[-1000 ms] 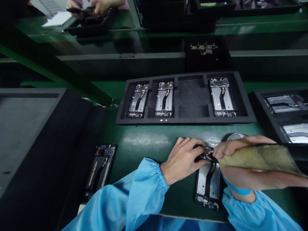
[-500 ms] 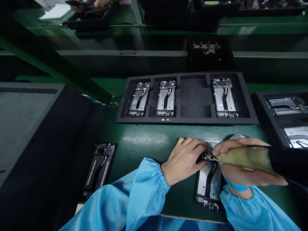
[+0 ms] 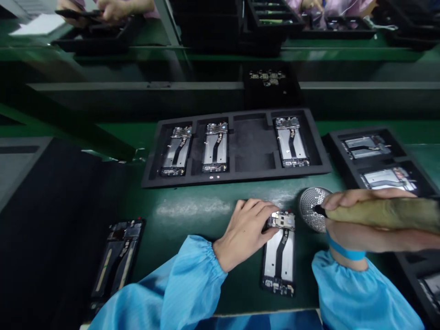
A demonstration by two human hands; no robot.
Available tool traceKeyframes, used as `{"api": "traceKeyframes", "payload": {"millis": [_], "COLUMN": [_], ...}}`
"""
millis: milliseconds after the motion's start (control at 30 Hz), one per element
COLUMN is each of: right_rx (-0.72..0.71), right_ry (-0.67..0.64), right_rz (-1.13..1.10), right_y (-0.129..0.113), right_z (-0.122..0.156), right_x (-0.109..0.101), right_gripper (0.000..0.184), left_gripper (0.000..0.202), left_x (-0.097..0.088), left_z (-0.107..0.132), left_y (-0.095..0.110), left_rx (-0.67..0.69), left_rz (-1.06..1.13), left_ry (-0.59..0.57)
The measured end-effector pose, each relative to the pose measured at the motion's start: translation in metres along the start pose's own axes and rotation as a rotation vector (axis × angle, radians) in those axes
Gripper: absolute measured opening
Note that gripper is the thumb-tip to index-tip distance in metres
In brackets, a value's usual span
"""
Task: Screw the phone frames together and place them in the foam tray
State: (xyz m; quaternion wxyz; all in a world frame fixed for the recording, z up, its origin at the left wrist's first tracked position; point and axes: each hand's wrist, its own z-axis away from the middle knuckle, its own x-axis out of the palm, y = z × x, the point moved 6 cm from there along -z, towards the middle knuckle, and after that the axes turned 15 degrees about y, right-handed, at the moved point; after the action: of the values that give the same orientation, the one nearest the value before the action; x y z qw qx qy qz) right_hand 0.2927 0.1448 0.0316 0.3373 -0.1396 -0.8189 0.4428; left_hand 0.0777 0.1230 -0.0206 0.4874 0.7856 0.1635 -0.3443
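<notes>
My left hand (image 3: 245, 229) grips the upper left edge of an opened phone (image 3: 280, 256) between thumb and fingers. The phone lies on the green bench with its circuit board, silver plate and black flex cable showing. My right hand (image 3: 357, 243) is closed around an electric screwdriver (image 3: 374, 214) wrapped in yellowish material. Its dark tip is over a round perforated metal dish (image 3: 313, 208), right of the phone; whether tip and dish touch, I cannot tell. A blue band circles my right wrist.
Behind the phone, a black foam tray (image 3: 237, 178) holds three opened phones. Another foam tray (image 3: 332, 146) at right holds more. One phone (image 3: 117, 256) lies at left beside a dark box (image 3: 62, 220). Circuit boards (image 3: 268, 77) sit farther back. Co-workers' hands (image 3: 113, 9) show across the bench.
My right hand has moved the screwdriver from the phone's upper end to the perforated dish. My left hand stays on the phone. The view has shifted to the right.
</notes>
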Motion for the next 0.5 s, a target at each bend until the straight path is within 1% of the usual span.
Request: {"api": "traceKeyframes", "payload": {"millis": [67,167,233,333,500], "right_rx": [-0.040,0.018,0.051,0.073,0.081], "right_ry": [0.073,0.096,0.083,0.030,0.018], "right_rz": [0.043,0.097,0.092,0.077,0.086], "right_y": [0.000,0.011,0.017,0.022,0.023], "right_z": [-0.015,-0.020,-0.017,-0.011,-0.004], "right_x": [-0.013,-0.021,-0.022,-0.020,-0.015], "right_gripper": [0.067,0.067,0.070,0.075,0.069], "left_gripper": [0.037,0.036,0.035,0.034,0.036], "left_x": [0.001,0.001,0.001,0.001,-0.002], "left_z": [0.000,-0.001,-0.001,-0.002,0.000], "left_y": [-0.001,-0.004,-0.006,-0.007,-0.007], "left_rx": [-0.011,-0.036,-0.051,-0.056,-0.049], "left_rz": [-0.017,-0.052,-0.070,-0.071,-0.047], "left_ry": [0.019,0.042,0.056,0.064,0.045]}}
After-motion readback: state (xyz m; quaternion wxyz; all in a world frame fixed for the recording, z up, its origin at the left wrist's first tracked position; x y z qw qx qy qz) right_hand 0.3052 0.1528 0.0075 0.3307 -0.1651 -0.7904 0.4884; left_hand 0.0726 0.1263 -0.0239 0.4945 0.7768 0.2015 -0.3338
